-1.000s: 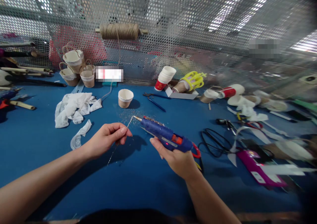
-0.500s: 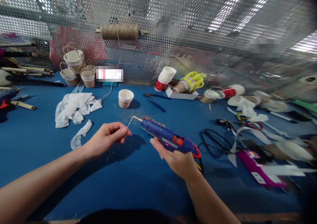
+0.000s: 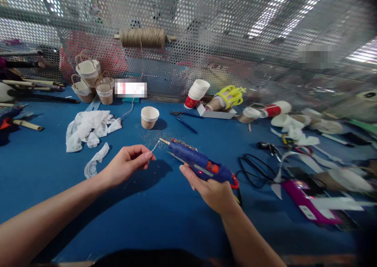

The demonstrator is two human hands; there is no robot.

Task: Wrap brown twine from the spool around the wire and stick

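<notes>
My right hand (image 3: 210,188) is wrapped round a blue glue gun (image 3: 198,162) with an orange trigger, its metal nozzle pointing up and left. My left hand (image 3: 126,164) pinches a thin pale strand (image 3: 154,146) whose upper end meets the nozzle tip; the strand also hangs below the hand. Both hands hover above the blue table (image 3: 153,216). A twine-wrapped paper cup (image 3: 149,117) stands just beyond the nozzle.
White lace pieces (image 3: 88,128) lie at the left, small cup baskets (image 3: 88,80) behind them. A twine spool (image 3: 143,37) hangs on the perforated metal wall. Stacked cups (image 3: 198,92), blue pliers (image 3: 184,120), black scissors (image 3: 255,168) and paper scraps crowd the right.
The strand's upper end has bent over against the nozzle tip and my left hand has shifted slightly. The glue gun has edged a little to the right.
</notes>
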